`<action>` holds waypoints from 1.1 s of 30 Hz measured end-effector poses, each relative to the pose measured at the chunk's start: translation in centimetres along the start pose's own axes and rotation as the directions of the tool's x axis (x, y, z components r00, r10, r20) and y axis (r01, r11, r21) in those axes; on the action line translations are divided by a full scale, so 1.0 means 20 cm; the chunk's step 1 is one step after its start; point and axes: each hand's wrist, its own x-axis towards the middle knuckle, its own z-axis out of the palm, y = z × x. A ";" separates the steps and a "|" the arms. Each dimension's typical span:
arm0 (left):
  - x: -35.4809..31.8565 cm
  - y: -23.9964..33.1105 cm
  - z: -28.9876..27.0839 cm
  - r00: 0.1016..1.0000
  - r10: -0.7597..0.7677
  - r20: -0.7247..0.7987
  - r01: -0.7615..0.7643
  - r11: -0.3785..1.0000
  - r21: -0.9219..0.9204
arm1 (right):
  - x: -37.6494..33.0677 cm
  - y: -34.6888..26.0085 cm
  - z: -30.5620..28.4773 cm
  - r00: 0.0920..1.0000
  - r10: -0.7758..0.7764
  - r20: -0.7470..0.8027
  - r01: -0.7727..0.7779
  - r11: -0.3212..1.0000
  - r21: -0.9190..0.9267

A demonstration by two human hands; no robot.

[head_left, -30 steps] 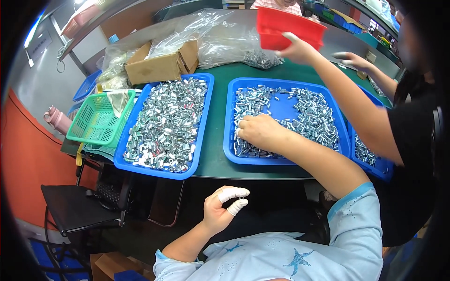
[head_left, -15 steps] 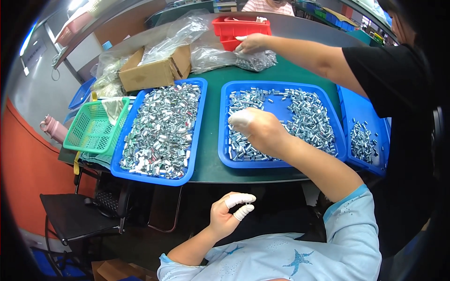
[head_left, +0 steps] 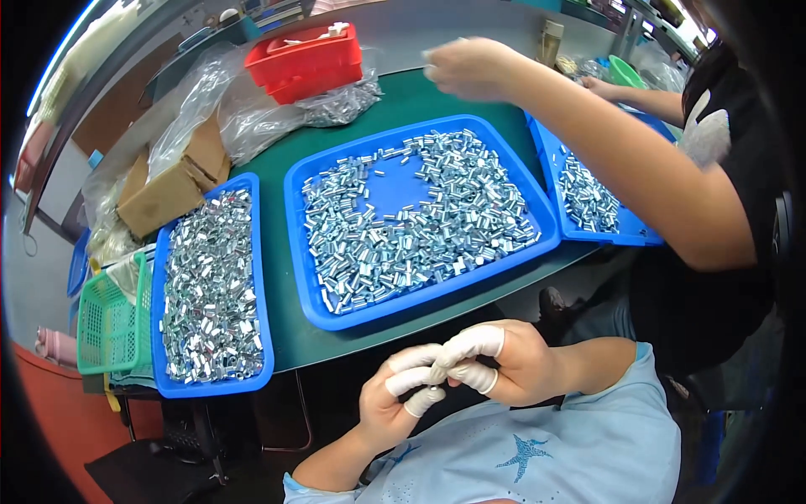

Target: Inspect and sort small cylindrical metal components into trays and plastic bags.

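In front of my chest my two hands meet, with white covers on several fingers. My left hand (head_left: 388, 405) is closed in a pinch, and a tiny shiny metal piece shows between its fingertips. Fingertip to fingertip with it, my right hand (head_left: 514, 363) is pinched too; what it holds, if anything, is hidden. Beyond them on the table lies a wide blue tray (head_left: 395, 321) of short silver metal cylinders (head_left: 470, 231), with a bare patch toward its back. To the left stands a narrower blue tray (head_left: 264, 328) full of small silver metal pieces (head_left: 210, 294).
A green basket (head_left: 105, 336) sits at far left, near a cardboard box (head_left: 172, 189) with plastic bags. Behind the wide tray is a red bin (head_left: 306, 67). At right, a co-worker's arm (head_left: 604, 126) reaches over another blue tray (head_left: 588, 197) of metal cylinders.
My right hand has come back from above the wide tray to meet my left hand. The view has swung right. The co-worker's hand has left the red bin.
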 end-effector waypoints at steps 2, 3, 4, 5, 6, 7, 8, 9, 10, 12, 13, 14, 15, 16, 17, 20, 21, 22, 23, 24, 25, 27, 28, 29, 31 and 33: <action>0.03 0.01 0.03 0.993 -0.052 0.104 0.061 0.995 -0.077 | -0.05 0.01 -0.01 0.995 0.089 -0.046 -0.086 0.993 0.079; 0.05 0.01 0.04 0.987 -0.063 0.146 0.068 0.997 -0.029 | -0.07 0.02 -0.02 0.982 0.176 -0.070 -0.163 0.973 0.163; 0.07 0.01 0.05 0.980 -0.075 0.185 0.073 0.997 0.020 | -0.08 0.03 -0.03 0.962 0.261 -0.084 -0.234 0.940 0.248; 0.08 0.02 0.05 0.971 -0.089 0.221 0.076 0.995 0.069 | -0.08 0.02 -0.06 0.962 0.259 -0.085 -0.231 0.940 0.251; 0.10 0.02 0.05 0.972 -0.094 0.217 0.079 0.994 0.075 | -0.07 0.02 -0.10 0.961 0.262 -0.093 -0.243 0.954 0.177; 0.13 0.02 0.02 0.984 -0.058 0.166 0.040 0.993 0.108 | -0.06 0.03 -0.14 0.959 0.263 -0.101 -0.254 0.962 0.101; 0.16 0.02 -0.01 0.993 -0.020 0.115 0.003 0.990 0.144 | -0.04 0.06 -0.19 0.961 0.260 -0.092 -0.250 0.962 0.108; 0.19 0.03 -0.03 0.996 0.024 0.081 -0.038 0.984 0.172 | -0.04 0.11 -0.24 0.976 0.043 -0.213 -0.120 0.926 -0.359; 0.21 0.03 -0.07 1.000 0.029 0.000 -0.029 0.976 0.215 | -0.05 0.16 -0.28 0.955 -0.202 -0.216 -0.032 0.655 -0.755; 0.26 0.05 -0.18 0.996 0.046 -0.082 -0.023 0.964 0.266 | -0.11 0.27 -0.31 0.950 -0.192 -0.245 -0.070 0.636 -0.769; 0.28 0.05 -0.24 0.988 0.004 -0.153 0.056 0.921 0.385 | -0.13 0.32 -0.32 0.946 -0.182 -0.267 -0.102 0.617 -0.780; 0.30 0.04 -0.28 0.973 -0.028 -0.228 0.139 0.863 0.487 | -0.14 0.37 -0.32 0.941 -0.172 -0.292 -0.137 0.594 -0.793; 0.31 0.01 -0.30 0.974 -0.017 -0.225 0.129 0.861 0.491 | -0.14 0.40 -0.33 0.939 -0.183 -0.292 -0.132 0.591 -0.796; 0.30 -0.01 -0.32 0.973 -0.063 -0.222 0.166 0.859 0.484 | -0.15 0.43 -0.31 0.935 -0.208 -0.289 -0.128 0.562 -0.817; 0.30 -0.03 -0.33 0.970 -0.110 -0.217 0.203 0.856 0.476 | -0.15 0.45 -0.29 0.930 -0.231 -0.286 -0.125 0.531 -0.838; 0.30 -0.06 -0.34 0.973 -0.133 -0.189 0.214 0.828 0.518 | -0.15 0.47 -0.29 0.918 -0.259 -0.299 -0.137 0.500 -0.855; 0.30 -0.06 -0.33 0.977 -0.114 -0.180 0.198 0.802 0.564 | -0.14 0.48 -0.29 0.916 -0.260 -0.305 -0.140 0.506 -0.851; 0.31 -0.05 -0.33 0.980 -0.099 -0.170 0.183 0.774 0.606 | -0.13 0.49 -0.29 0.914 -0.259 -0.311 -0.143 0.513 -0.846; 0.32 -0.04 -0.33 0.980 -0.103 -0.173 0.188 0.773 0.606 | -0.12 0.49 -0.30 0.916 -0.255 -0.310 -0.142 0.516 -0.845; 0.32 -0.03 -0.34 0.980 -0.105 -0.166 0.186 0.769 0.611 | -0.13 0.47 -0.29 0.926 -0.211 -0.313 -0.156 0.541 -0.826; 0.32 -0.02 -0.34 0.981 -0.110 -0.161 0.187 0.765 0.616 | -0.14 0.46 -0.29 0.935 -0.164 -0.313 -0.171 0.567 -0.806; 0.33 0.01 -0.32 0.976 -0.130 -0.175 0.212 0.754 0.622 | -0.13 0.42 -0.33 0.944 -0.150 -0.293 -0.158 0.577 -0.802; 0.31 0.03 -0.30 0.975 -0.131 -0.182 0.216 0.766 0.605 | -0.14 0.40 -0.33 0.948 -0.138 -0.288 -0.158 0.582 -0.798; 0.29 0.05 -0.29 0.973 -0.132 -0.188 0.220 0.778 0.589 | -0.14 0.39 -0.34 0.951 -0.125 -0.282 -0.158 0.588 -0.794; 0.28 0.04 -0.26 0.968 -0.151 -0.203 0.242 0.784 0.572 | -0.13 0.40 -0.39 0.955 -0.115 -0.275 -0.156 0.594 -0.789; 0.24 -0.03 -0.23 0.947 -0.033 -0.319 0.200 0.838 0.507 | -0.12 0.43 -0.41 0.955 -0.137 -0.263 -0.138 0.577 -0.805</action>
